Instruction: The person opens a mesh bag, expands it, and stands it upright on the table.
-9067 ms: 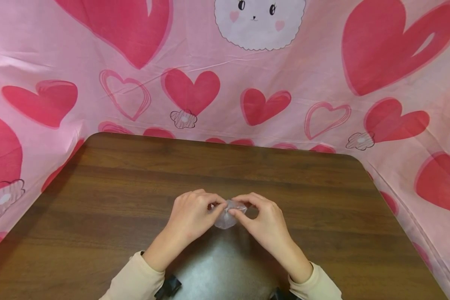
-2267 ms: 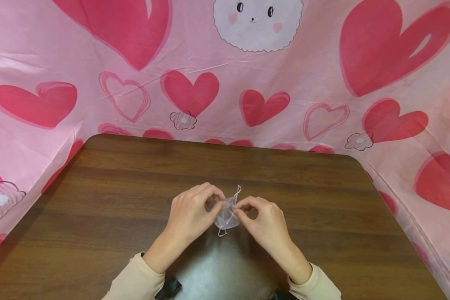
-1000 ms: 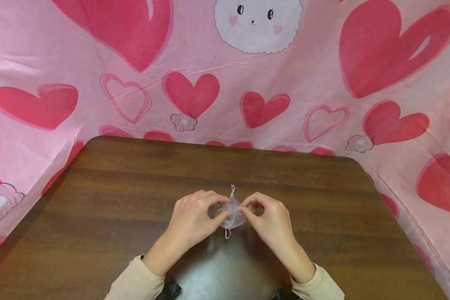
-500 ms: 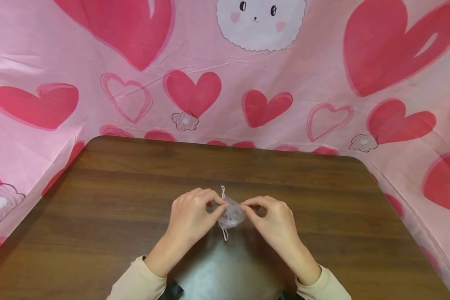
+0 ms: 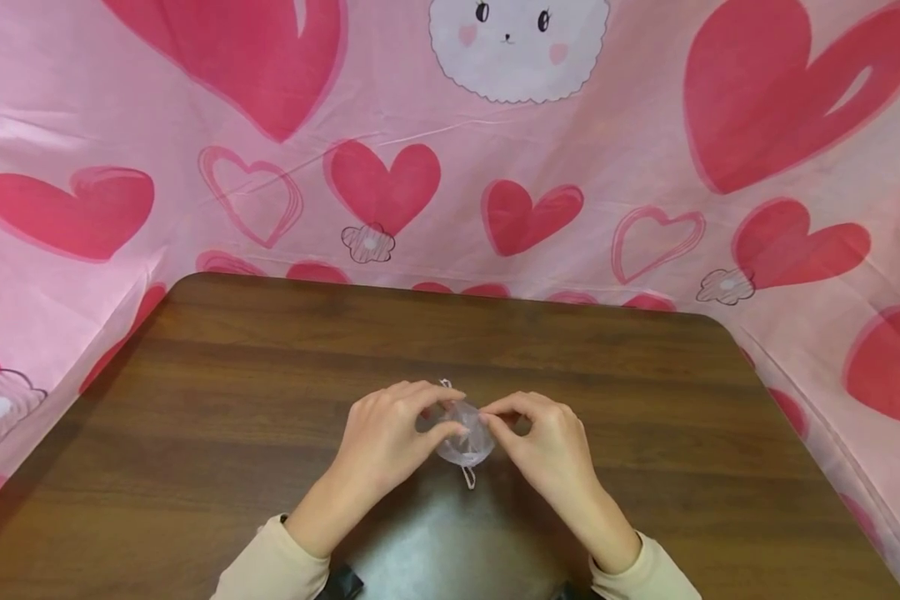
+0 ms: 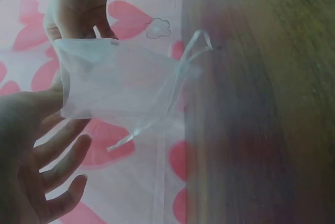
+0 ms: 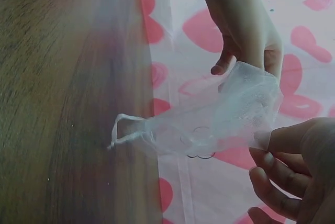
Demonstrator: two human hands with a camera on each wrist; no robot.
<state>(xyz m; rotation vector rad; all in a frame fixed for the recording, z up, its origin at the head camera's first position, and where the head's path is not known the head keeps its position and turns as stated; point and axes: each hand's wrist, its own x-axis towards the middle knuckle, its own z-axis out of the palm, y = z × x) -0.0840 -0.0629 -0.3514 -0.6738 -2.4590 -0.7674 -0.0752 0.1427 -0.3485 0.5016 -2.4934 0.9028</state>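
Observation:
A small sheer white drawstring pouch [image 5: 471,442] is between both hands above the table, its cords looping out at the near and far sides in the head view. My right hand [image 5: 549,446] pinches one corner of it between thumb and index finger. The left hand [image 5: 381,435] is at the opposite side, thumb and index finger spread apart and touching the fabric, its other fingers loosely extended. In the left wrist view the pouch [image 6: 118,80] spreads wide at the hand end and gathers at the white cord [image 6: 170,93]. The pouch [image 7: 233,111] partly hides the left fingertips in the right wrist view.
A dark brown wooden table [image 5: 270,350] with rounded far corners lies under the hands. Pink cloth [image 5: 457,125] printed with red hearts hangs behind and along both sides of it. Small black pieces [image 5: 341,582] show by the sleeves.
The pouch has been turned and spread between the fingers, its cords shifting about. Since half a second ago the left thumb and index finger have parted, while the right hand keeps its pinch.

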